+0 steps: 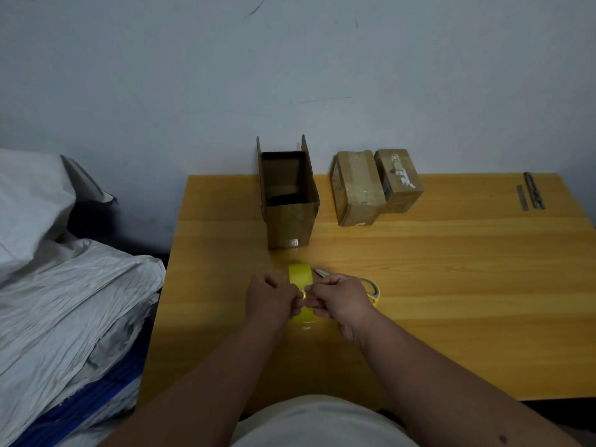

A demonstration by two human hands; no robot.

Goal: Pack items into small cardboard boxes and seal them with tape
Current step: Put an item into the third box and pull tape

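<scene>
A yellow tape roll (300, 277) stands on edge on the wooden table (435, 269), near the front middle. My left hand (269, 298) grips its left side with curled fingers. My right hand (342, 300) pinches the roll from the right, fingertips close to those of the left hand. Behind the roll, an open cardboard box (290, 201) stands with its flaps up; a dark item shows inside. Two taped-up cardboard boxes (358, 188) (400, 179) lie side by side to its right.
Scissors (371, 287) with yellow handles lie just behind my right hand, blades pointing left. Two thin metal strips (532, 191) rest at the table's far right. A pile of grey and blue sacks (71, 285) fills the left beside the table. A wall stands close behind.
</scene>
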